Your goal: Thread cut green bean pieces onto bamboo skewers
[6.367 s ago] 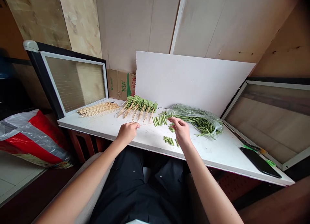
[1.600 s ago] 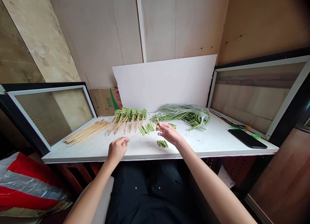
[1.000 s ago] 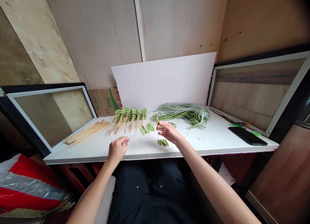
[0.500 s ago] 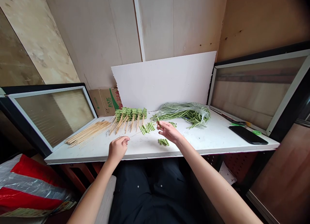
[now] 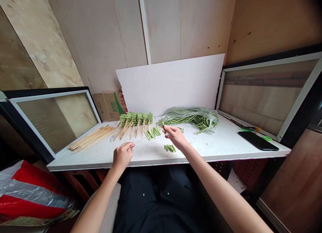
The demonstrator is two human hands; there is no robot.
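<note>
My left hand (image 5: 123,155) is closed on the blunt end of a thin bamboo skewer (image 5: 141,139), which points right and away from me. Several short green bean pieces (image 5: 152,133) are threaded side by side along it. Between thumb and fingertips my right hand (image 5: 174,135) pinches another green bean piece (image 5: 163,125), at the skewer's far end. Whether the tip has entered that piece is too small to tell. Below my right hand lies a small pile of cut bean pieces (image 5: 170,148). More cut pieces (image 5: 180,129) show partly behind the hand.
Finished bean skewers (image 5: 136,118) are stacked at the back left, beside a heap of bare skewers (image 5: 92,138). Long beans in a clear plastic bag (image 5: 190,118) lie at the back. A black phone (image 5: 258,140) and scissors (image 5: 245,127) lie to the right on the white table (image 5: 211,149).
My right hand has shifted very slightly left with the bean piece. My left hand and the skewer look almost the same.
</note>
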